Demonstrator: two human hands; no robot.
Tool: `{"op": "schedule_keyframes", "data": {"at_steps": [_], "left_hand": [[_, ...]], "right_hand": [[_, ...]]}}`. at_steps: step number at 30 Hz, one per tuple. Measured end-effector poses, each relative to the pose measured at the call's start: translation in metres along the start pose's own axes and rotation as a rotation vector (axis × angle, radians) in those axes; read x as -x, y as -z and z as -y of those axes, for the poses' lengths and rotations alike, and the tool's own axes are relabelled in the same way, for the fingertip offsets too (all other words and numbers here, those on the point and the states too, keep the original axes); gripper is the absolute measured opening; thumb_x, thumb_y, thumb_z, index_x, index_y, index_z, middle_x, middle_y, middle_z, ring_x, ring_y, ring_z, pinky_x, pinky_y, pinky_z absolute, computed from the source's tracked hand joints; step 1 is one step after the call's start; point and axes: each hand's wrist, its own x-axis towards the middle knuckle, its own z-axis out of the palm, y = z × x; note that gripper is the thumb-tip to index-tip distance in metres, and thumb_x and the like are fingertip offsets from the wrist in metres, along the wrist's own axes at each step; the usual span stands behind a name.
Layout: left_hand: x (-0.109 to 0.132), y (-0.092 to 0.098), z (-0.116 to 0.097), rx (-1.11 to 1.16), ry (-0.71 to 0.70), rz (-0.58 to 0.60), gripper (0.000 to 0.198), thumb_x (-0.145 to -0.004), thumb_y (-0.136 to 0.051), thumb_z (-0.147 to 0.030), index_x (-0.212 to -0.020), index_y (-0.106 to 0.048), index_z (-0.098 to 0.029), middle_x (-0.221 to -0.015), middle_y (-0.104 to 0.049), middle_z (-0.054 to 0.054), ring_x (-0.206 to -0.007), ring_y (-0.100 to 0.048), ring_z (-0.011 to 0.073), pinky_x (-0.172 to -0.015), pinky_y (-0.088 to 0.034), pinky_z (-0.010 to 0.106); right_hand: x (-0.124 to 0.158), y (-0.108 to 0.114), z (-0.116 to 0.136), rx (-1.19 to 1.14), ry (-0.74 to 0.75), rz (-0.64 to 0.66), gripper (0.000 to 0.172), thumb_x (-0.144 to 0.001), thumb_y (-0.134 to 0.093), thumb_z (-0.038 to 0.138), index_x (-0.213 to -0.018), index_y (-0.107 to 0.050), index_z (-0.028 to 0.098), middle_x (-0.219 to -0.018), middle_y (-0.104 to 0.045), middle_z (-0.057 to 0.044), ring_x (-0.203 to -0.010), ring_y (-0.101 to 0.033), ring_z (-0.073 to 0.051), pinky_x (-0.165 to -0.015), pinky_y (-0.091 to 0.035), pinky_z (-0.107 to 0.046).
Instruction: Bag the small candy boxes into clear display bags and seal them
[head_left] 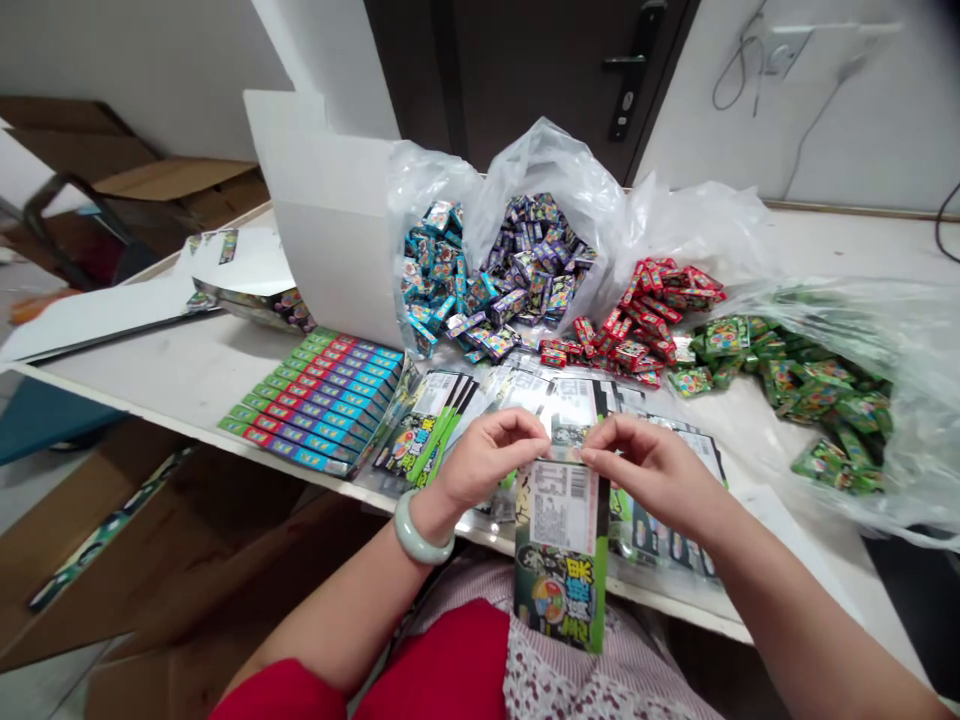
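Left hand [487, 460] and right hand [664, 475] pinch the pouch [556, 585] by its top, fingertips nearly closed, lower centre. Partway, I'd judge: boxes [319, 408] lined up left of centre, many packets [529, 265] loose upper centre.

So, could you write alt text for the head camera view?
A person's left hand and right hand hold a printed packet near its top. Beyond, on the table, are plastic bags with blue, purple, red and green small packs, and rows of coloured boxes.

I get bright, even light, pale glints on the plastic bags [551, 160], stretched edges, and small print on the card [561, 555] too soft to read.
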Motion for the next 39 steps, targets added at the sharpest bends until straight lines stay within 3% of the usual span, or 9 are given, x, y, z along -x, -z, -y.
{"op": "schedule_keyframes", "data": {"at_steps": [7, 14, 21, 24, 26, 29, 33, 36, 39], "left_hand": [[0.014, 0.016, 0.009, -0.035, -0.088, 0.120, 0.018, -0.088, -0.063, -0.033, -0.081, -0.068, -0.018, -0.093, -0.069, 0.007, -0.091, -0.063, 0.0183, -0.084, -0.049, 0.033], [0.016, 0.010, 0.022, -0.050, -0.052, 0.068, 0.015, -0.083, -0.069, -0.030, -0.088, -0.067, -0.016, -0.089, -0.065, 0.006, -0.086, -0.061, 0.0171, -0.078, -0.050, 0.031], [0.008, -0.004, 0.020, -0.146, 0.006, 0.074, 0.016, -0.083, -0.065, -0.027, -0.097, -0.065, -0.017, -0.092, -0.065, 0.006, -0.084, -0.061, 0.0162, -0.075, -0.051, 0.029], [-0.007, 0.001, 0.023, -0.229, 0.016, 0.045, 0.016, -0.084, -0.064, -0.031, -0.093, -0.065, -0.018, -0.089, -0.065, 0.005, -0.083, -0.061, 0.0175, -0.075, -0.051, 0.030], [-0.024, 0.010, 0.027, -0.291, 0.017, -0.047, 0.019, -0.082, -0.065, -0.034, -0.093, -0.064, -0.019, -0.090, -0.065, 0.004, -0.084, -0.060, 0.0183, -0.076, -0.050, 0.030], [-0.053, 0.025, 0.037, -0.421, 0.043, -0.162, 0.027, -0.080, -0.064, -0.040, -0.097, -0.059, -0.020, -0.089, -0.062, 0.001, -0.083, -0.057, 0.0185, -0.075, -0.047, 0.028], [-0.078, 0.031, 0.045, -0.790, 0.118, -0.056, 0.015, -0.087, -0.054, -0.037, -0.098, -0.056, -0.027, -0.090, -0.059, -0.004, -0.086, -0.055, 0.0189, -0.079, -0.044, 0.029], [-0.081, 0.030, 0.041, -1.028, 0.072, 0.047, 0.007, -0.088, -0.053, -0.035, -0.093, -0.055, -0.031, -0.094, -0.061, -0.006, -0.095, -0.056, 0.0228, -0.082, -0.044, 0.032], [-0.087, 0.021, 0.026, -1.135, 0.023, 0.093, 0.008, -0.088, -0.054, -0.039, -0.092, -0.056, -0.033, -0.098, -0.062, -0.004, -0.098, -0.055, 0.0255, -0.071, -0.045, 0.031]], "right_hand": [[0.018, -0.003, -0.001, 0.239, 0.314, 0.029, 0.006, -0.092, -0.057, 0.027, -0.089, -0.062, 0.025, -0.095, -0.064, -0.005, -0.091, -0.060, -0.020, -0.079, -0.049, -0.035], [0.030, -0.011, -0.019, 0.225, 0.269, -0.131, 0.010, -0.094, -0.053, 0.027, -0.102, -0.059, 0.025, -0.102, -0.061, -0.008, -0.096, -0.058, -0.022, -0.077, -0.051, -0.036], [0.033, -0.012, -0.029, 0.269, 0.280, -0.179, 0.008, -0.095, -0.049, 0.021, -0.097, -0.056, 0.024, -0.095, -0.060, -0.007, -0.090, -0.058, -0.020, -0.078, -0.049, -0.037], [0.037, -0.012, -0.037, 0.194, 0.238, -0.246, 0.024, -0.094, -0.049, 0.024, -0.118, -0.053, 0.026, -0.117, -0.058, -0.010, -0.100, -0.059, -0.022, -0.082, -0.051, -0.038], [0.044, -0.007, -0.045, 0.105, 0.197, -0.321, 0.039, -0.093, -0.052, 0.026, -0.132, -0.045, 0.026, -0.130, -0.053, -0.012, -0.107, -0.058, -0.022, -0.084, -0.052, -0.038], [0.066, 0.011, -0.065, 0.017, 0.108, -0.456, 0.033, -0.092, -0.053, 0.029, -0.124, -0.055, 0.024, -0.125, -0.058, -0.010, -0.105, -0.060, -0.022, -0.086, -0.052, -0.037], [0.116, 0.046, -0.102, 0.028, -0.063, -0.654, 0.018, -0.091, -0.053, 0.031, -0.099, -0.067, 0.022, -0.102, -0.069, -0.007, -0.096, -0.064, -0.021, -0.084, -0.052, -0.036], [0.161, 0.068, -0.131, 0.064, -0.204, -0.847, 0.021, -0.090, -0.054, 0.034, -0.098, -0.067, 0.020, -0.099, -0.070, -0.007, -0.093, -0.064, -0.022, -0.080, -0.052, -0.036], [0.197, 0.084, -0.156, 0.191, -0.346, -0.978, 0.024, -0.090, -0.052, 0.035, -0.100, -0.066, 0.018, -0.101, -0.068, -0.010, -0.086, -0.064, -0.021, -0.076, -0.052, -0.036]]}}
